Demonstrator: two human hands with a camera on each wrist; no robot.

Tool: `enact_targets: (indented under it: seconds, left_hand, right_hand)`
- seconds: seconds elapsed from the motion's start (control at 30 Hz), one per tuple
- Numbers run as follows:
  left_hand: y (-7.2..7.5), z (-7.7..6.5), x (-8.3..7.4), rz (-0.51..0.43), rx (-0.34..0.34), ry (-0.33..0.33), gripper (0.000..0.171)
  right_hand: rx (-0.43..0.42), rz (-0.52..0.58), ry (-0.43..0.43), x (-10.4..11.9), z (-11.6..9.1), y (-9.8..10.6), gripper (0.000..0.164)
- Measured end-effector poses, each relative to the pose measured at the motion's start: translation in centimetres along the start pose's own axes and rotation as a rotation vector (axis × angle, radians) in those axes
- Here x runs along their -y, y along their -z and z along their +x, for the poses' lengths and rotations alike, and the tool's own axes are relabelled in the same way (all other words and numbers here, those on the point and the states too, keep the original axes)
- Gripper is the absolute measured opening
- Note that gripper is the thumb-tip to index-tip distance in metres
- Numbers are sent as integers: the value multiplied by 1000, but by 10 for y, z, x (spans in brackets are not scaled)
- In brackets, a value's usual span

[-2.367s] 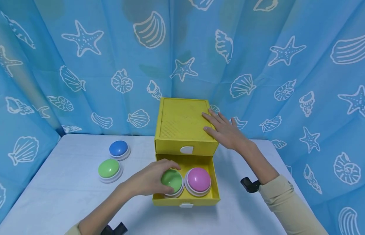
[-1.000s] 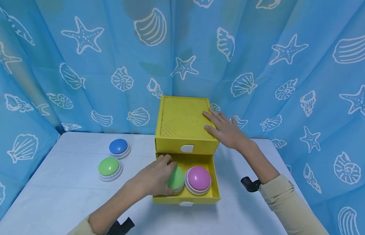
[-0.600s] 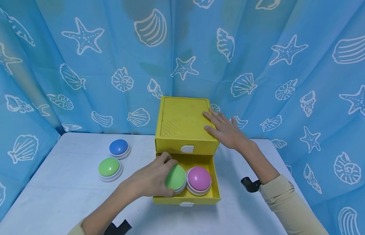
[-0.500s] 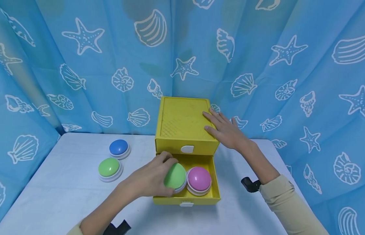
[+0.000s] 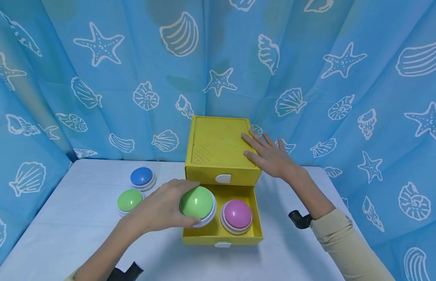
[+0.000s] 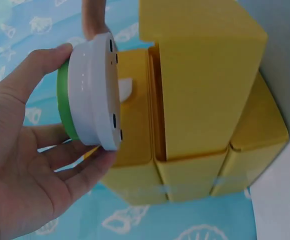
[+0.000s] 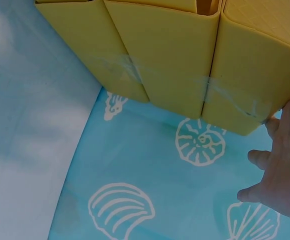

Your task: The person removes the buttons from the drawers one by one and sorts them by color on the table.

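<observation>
Above the left part of an open yellow drawer (image 5: 223, 240), my left hand (image 5: 161, 208) grips a green push button (image 5: 196, 203) with a white base. In the left wrist view that push button (image 6: 92, 95) is seen from the side, its underside turned away from the palm, with thumb and fingers on its rim. A pink push button (image 5: 237, 214) sits in the right part of the drawer. My right hand (image 5: 270, 156) rests with fingers spread on the top right edge of the yellow drawer box (image 5: 219, 144); the right wrist view shows the hand (image 7: 285, 165) at the box's side.
On the white table (image 5: 80, 218), left of the box, lie a blue push button (image 5: 142, 177) and another green push button (image 5: 129, 201), partly behind my left forearm. A blue curtain (image 5: 239, 58) with shell prints hangs behind and beside the table.
My left hand has taken hold of the green push button in the drawer, lifted it and moved it left, away from the pink one. The right hand stays on the box.
</observation>
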State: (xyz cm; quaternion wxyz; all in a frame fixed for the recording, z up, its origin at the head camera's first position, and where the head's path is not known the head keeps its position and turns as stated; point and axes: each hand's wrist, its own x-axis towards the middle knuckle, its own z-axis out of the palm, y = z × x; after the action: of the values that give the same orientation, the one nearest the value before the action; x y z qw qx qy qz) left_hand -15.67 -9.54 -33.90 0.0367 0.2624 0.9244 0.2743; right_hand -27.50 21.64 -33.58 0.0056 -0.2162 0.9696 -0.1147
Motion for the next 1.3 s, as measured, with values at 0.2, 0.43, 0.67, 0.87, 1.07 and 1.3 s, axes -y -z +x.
enact_targets:
  seconds: [0.2, 0.43, 0.67, 0.87, 1.07, 1.3]
  left_hand:
    - [9, -9, 16, -41, -76, -8, 79]
    - [11, -17, 37, -59, -115, -6, 80]
    - [5, -32, 58, -64, -82, 61, 81]
    - [-1, -46, 80, -67, -43, 139, 81]
    - [-7, -63, 103, -154, -4, 200, 78]
    - [-7, -77, 122, -203, 50, 230, 77]
  right_hand:
    - [-2, -7, 2, -1, -1, 0, 61]
    - [-7, 7, 3, -5, 0, -1, 61]
    - [-7, 7, 6, -3, -1, -1, 62]
    - [-2, 12, 11, -1, 0, -2, 62]
    - [1, 18, 13, 1, -1, -2, 62]
    - [-5, 4, 10, -1, -2, -1, 61]
